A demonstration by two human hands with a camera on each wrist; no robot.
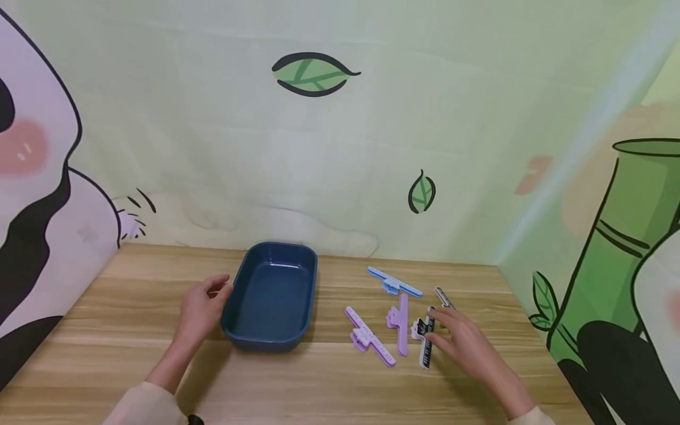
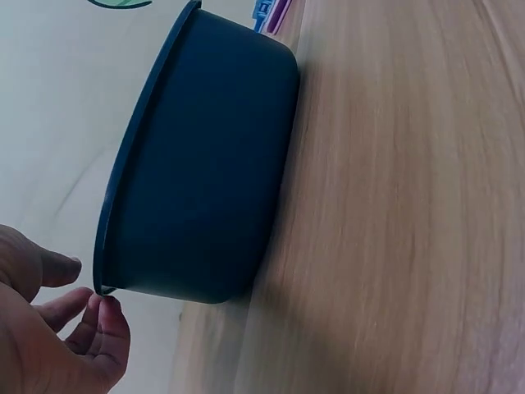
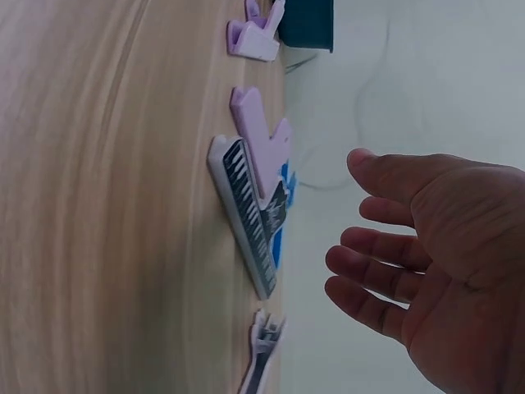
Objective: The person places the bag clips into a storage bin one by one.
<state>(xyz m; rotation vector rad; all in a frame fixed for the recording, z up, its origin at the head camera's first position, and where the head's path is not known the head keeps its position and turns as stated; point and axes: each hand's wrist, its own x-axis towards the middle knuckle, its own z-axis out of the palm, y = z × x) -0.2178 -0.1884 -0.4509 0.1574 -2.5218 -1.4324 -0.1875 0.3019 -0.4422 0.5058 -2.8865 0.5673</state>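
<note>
My left hand [image 1: 199, 307] is at the left side of a dark blue rectangular tub [image 1: 265, 344], fingertips right at its rim. In the left wrist view the thumb stands apart from that rim. Loosely bent, the fingers of my right hand [image 1: 470, 345] hover close over a black-and-white clip [image 1: 427, 351] with piano-key stripes; the right wrist view shows nothing between them. Left of this clip lie a plain purple clip [image 1: 402, 333] and a lilac clip [image 1: 378, 347] with small markings. Farther back is a blue clip [image 1: 404, 286]. Another black-and-white clip [image 1: 442, 295] is partly hidden behind my right hand.
A wooden table [image 1: 297, 389] bears everything. Behind it hangs a pale green backdrop [image 1: 212, 147] with printed leaves, a panda and bamboo, meeting the table's back edge just past the tub. The clips lie spread out to the tub's right.
</note>
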